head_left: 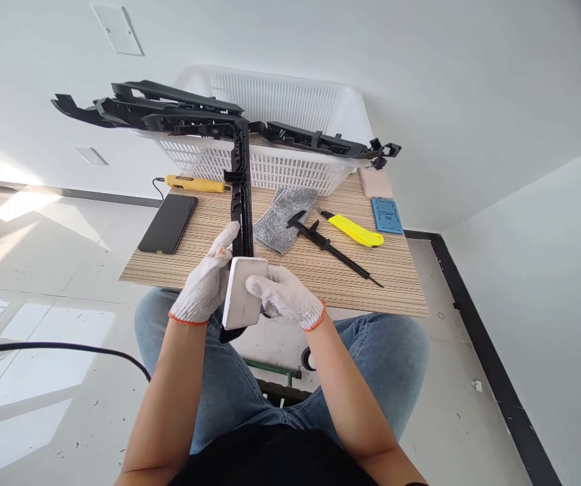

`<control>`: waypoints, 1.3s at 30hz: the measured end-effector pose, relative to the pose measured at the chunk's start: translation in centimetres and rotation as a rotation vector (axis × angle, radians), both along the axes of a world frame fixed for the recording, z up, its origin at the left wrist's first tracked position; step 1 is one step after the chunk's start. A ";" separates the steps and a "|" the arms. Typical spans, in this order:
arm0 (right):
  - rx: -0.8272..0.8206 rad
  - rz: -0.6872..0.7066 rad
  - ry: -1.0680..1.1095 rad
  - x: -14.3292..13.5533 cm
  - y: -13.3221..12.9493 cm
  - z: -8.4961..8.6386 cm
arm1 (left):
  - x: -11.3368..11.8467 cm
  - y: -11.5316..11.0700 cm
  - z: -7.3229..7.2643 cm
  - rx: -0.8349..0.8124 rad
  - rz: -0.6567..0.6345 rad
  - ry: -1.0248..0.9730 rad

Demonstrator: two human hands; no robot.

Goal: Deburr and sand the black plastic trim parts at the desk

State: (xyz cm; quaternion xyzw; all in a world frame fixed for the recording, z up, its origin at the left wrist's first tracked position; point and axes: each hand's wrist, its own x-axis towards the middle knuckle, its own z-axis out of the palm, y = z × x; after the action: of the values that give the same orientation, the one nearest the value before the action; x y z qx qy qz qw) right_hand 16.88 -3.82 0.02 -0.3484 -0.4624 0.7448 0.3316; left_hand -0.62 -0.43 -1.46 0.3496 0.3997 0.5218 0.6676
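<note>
My left hand [204,280], in a white knit glove with an orange cuff, is closed around a long black plastic trim piece [242,202]. The piece stands lengthwise before me, its far end up by the basket and its near end over my lap. In my right hand [285,293], gloved the same way, is a white sponge block [244,290], pinched with the thumb on top. The block lies over the lower part of the trim piece and hides it there. Whether the two touch, I cannot tell.
A white plastic basket [300,169] holds several black trim pieces [169,111] jutting past its rim. On the wooden table [209,260] lie a phone [167,224], yellow corded tool [194,183], grey cloth [283,216], black caliper [328,248], yellow utility knife [355,229], blue pad [386,216] and pink pad [375,183].
</note>
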 end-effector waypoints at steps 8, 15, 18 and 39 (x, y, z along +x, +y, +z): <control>-0.009 -0.180 0.037 -0.3 -0.5 0.1 | 0.2 -0.4 1.4 -0.027 -0.125 -0.051; 0.022 -0.508 0.098 -0.3 -0.1 -0.3 | -0.5 -0.7 1.8 -0.038 -0.439 0.081; 0.029 -0.531 0.116 -0.1 0.0 -0.3 | -0.6 -0.7 2.1 0.000 -0.511 0.146; -0.106 -0.690 0.287 -0.4 1.0 -0.5 | 1.1 -1.6 1.0 0.297 -0.352 0.688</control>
State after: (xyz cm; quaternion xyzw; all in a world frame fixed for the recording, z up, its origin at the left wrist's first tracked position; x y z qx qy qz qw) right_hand 16.51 -2.84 -0.45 -0.3926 -0.2273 0.6535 0.6059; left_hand 0.48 -2.08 -0.44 0.6593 0.4537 0.3044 0.5165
